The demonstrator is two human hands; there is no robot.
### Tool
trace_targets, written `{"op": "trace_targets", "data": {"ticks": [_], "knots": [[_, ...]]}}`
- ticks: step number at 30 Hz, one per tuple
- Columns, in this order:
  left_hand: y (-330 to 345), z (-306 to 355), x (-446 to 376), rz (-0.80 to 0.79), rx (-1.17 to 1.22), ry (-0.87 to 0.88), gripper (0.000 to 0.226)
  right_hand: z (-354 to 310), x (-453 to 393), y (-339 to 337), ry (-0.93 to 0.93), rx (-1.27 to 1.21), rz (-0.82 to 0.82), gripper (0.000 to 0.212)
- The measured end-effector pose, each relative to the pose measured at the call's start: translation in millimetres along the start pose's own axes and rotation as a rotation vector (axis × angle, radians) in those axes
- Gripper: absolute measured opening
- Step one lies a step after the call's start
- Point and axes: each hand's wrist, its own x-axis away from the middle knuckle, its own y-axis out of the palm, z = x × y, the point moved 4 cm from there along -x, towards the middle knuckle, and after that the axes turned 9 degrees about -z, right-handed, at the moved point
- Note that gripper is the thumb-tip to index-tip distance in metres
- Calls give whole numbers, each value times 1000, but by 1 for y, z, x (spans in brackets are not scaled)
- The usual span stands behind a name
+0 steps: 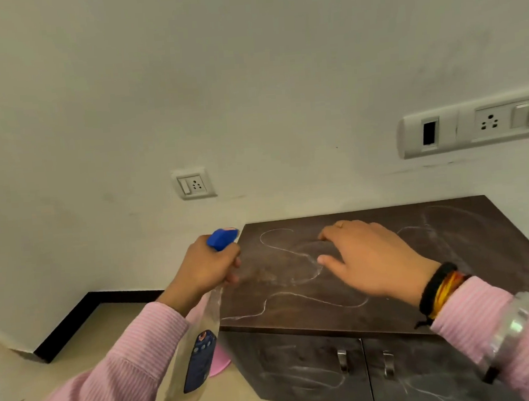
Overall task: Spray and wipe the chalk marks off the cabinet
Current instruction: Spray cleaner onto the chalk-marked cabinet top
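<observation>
My left hand (203, 266) is wrapped around the neck of a clear plastic spray bottle with a blue trigger head (200, 325), fingers curled at the trigger, the nozzle turned toward my right hand and the body of the bottle hanging down and back toward me along my pink ribbed sleeve (118, 370). My right hand (369, 261) holds nothing; it is spread, fingers loosely bent, over the top of the low dark brown wooden cabinet (469, 247), and whether the fingertips touch the wood I cannot tell. On that wrist sit black and orange thread bands (439, 291), with clear bangles (509, 329) further up the sleeve.

Under and around my right hand, looping white chalk marks (290, 288) run across the cabinet top, with smudged, hazy chalk beyond my right hand toward the far corner. More chalk scribbles show on the two cabinet doors below, each with a small metal handle (342, 360).

Below my left hand, a pink object (220, 360) lies on the beige floor (49, 381) just beside the cabinet, partly hidden by the bottle. Beyond both hands rises a white wall with a single socket plate (193, 183) and, to the right, a longer switch and socket panel (475, 123). A black skirting board (76, 322) runs along the foot of the wall.
</observation>
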Motion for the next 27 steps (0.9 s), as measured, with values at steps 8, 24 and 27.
{"op": "trace_targets", "data": {"ticks": [8, 24, 27], "knots": [[14, -6, -17, -18, -62, -26, 13, 26, 7, 1, 108, -104, 53, 22], [27, -32, -44, -43, -109, -142, 15, 28, 7, 47, 98, 24, -173, 29], [25, -35, -52, -18, -82, -145, 13, 33, 5, 47, 106, 26, -171, 29]]}}
